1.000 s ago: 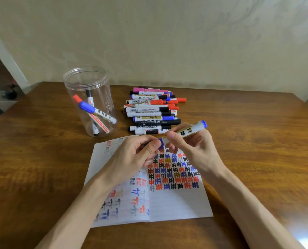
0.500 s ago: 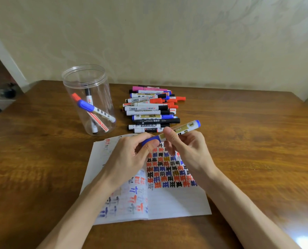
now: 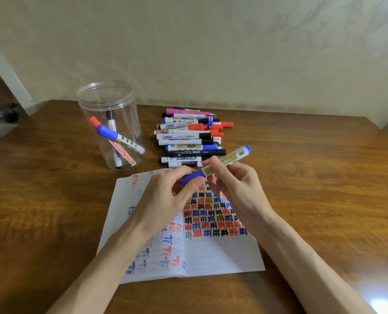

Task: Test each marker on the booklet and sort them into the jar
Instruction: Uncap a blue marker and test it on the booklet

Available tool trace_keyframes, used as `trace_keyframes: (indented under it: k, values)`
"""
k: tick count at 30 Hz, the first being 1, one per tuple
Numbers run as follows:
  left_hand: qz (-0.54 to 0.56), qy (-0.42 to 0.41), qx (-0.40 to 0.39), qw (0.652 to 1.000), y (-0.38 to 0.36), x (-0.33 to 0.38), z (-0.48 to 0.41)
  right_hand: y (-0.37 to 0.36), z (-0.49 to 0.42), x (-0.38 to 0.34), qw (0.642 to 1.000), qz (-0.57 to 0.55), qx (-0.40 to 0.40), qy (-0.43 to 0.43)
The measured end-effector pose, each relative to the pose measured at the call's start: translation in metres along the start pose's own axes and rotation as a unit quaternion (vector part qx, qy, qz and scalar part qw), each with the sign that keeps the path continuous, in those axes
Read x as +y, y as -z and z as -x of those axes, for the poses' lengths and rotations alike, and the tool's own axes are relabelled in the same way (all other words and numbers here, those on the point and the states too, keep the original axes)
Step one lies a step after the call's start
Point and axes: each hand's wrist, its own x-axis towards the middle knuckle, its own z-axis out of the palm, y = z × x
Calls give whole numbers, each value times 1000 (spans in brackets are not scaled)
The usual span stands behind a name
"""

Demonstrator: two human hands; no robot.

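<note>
Blue marker (image 3: 224,162) above booklet (image 3: 211,252): left hand (image 3: 165,196) pinches cap, right hand (image 3: 233,184) grips barrel.

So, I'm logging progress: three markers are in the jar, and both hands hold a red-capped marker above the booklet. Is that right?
Not quite. The head view shows a blue cap, not red: left hand and right hand hold a blue-capped marker above the booklet, and three markers are in the jar.
</note>
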Motion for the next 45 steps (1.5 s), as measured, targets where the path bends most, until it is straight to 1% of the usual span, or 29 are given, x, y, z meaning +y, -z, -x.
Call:
trace_keyframes:
  k: [2,3,5,7,11,15,21,27,29,31,32,33,34,35,36,37,39,42,45]
  values:
    - [-65,-16,20,998,-1,-4,2,-4,0,2,998,-42,-3,-55]
    - [-96,-25,28,995,0,-5,3,-5,0,2,997,-41,-7,-68]
    - [-142,-40,39,988,0,-7,4,-6,2,2,998,-17,-2,-64]
    - [-158,-47,32,986,0,-8,5,-6,3,1,999,11,17,-50]
    - [-136,-33,7,990,-3,-8,6,-7,4,0,999,26,31,-33]
    - [-116,-31,2,993,-2,-7,5,-6,3,-5,999,30,22,-29]
    - [-99,-26,-9,995,-3,-6,2,-2,3,-6,999,40,34,-5]
    - [-40,-4,-33,999,2,-8,2,-1,4,-8,998,50,29,17]
    - [-12,2,-43,999,3,-7,1,-2,5,-7,998,56,19,28]
    - [-7,-1,-51,999,1,-4,1,-6,6,-8,997,72,7,33]
    - [6,4,-53,999,3,-4,0,-4,5,-10,997,74,12,34]
    - [29,18,-47,998,8,-6,2,3,2,-11,997,62,45,31]
    - [64,40,-25,997,18,-9,4,16,-4,-14,994,30,103,23]
    - [96,59,12,994,30,-14,6,35,-10,-17,986,-18,165,19]
    - [117,72,52,989,43,-20,8,55,-15,-20,976,-59,209,19]
    - [119,79,85,986,55,-25,10,68,-18,-22,971,-75,227,18]
    - [106,75,109,986,62,-27,11,68,-17,-19,977,-47,205,10]
    - [94,56,76,991,47,-15,9,44,-11,-11,987,20,160,-10]
    - [85,32,42,995,39,-11,9,36,-6,-13,987,16,159,-35]
